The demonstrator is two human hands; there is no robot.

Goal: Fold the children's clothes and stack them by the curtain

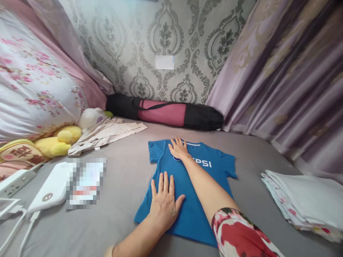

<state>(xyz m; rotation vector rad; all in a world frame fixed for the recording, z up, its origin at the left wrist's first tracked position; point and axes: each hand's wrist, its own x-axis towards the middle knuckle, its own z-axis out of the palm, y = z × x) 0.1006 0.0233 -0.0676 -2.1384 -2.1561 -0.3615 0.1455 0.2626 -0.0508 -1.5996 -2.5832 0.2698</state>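
Note:
A blue T-shirt (193, 185) with white lettering on the chest lies spread flat on the grey bed sheet (120, 185), its collar towards the wall. My left hand (164, 201) rests on the lower left part of the shirt, fingers stretched out and thumb apart. Farther up, my right hand (178, 148) lies flat near the collar and left shoulder, fingers spread. My right forearm crosses the shirt and hides part of the lettering. Neither hand holds anything.
At left lie a white power bank (50, 185) with cables, a power strip (16, 184), a blurred-out item (87, 184), plush toys (59, 141) and a crumpled pale cloth (107, 132). A rolled mat bag (163, 112) lies along the wall. Folded fabric (308, 200) sits at right.

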